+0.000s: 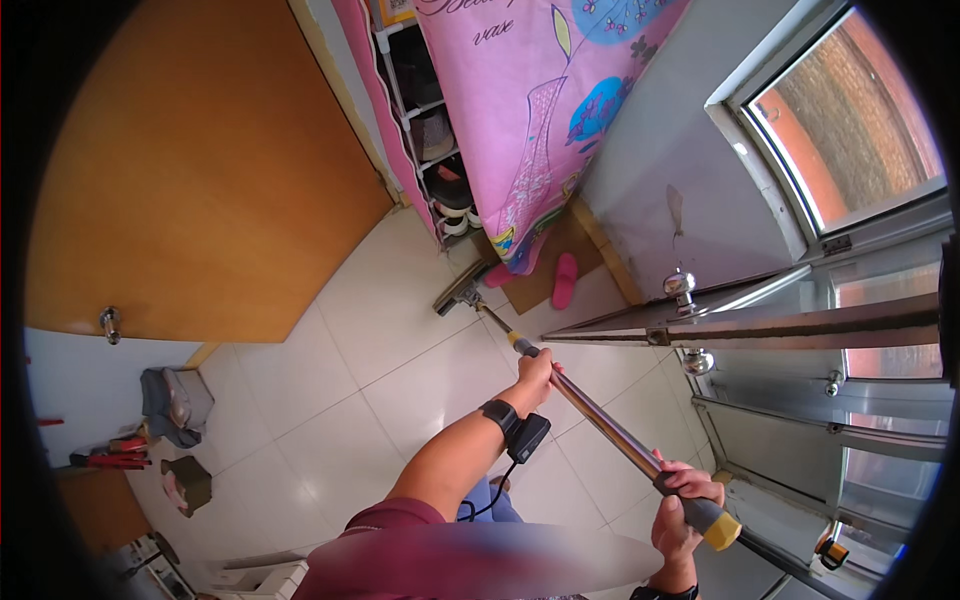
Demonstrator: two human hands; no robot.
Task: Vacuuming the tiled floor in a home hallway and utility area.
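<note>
A long-handled mop point(602, 418) slants across the floor, its metal pole ending in a grey and yellow grip. My left hand point(535, 377) is closed around the pole at the lower grey collar. Higher up, my right hand point(684, 506) wraps the grey grip just short of its yellow end cap. The flat mop head point(460, 289) lies on the pale floor tiles point(420, 352), near the foot of a shoe rack. Beside the head is one pink slipper point(498, 276), partly under the rack's cover, and another pink slipper point(565, 280) rests on a brown mat point(530, 294).
The shoe rack point(409, 114) has a pink patterned cover point(517, 135) and holds several shoes. A wooden door point(202, 172) stands at left, and a metal-framed door point(795, 322) juts in from the right. Bags point(178, 405) sit on the floor at far left.
</note>
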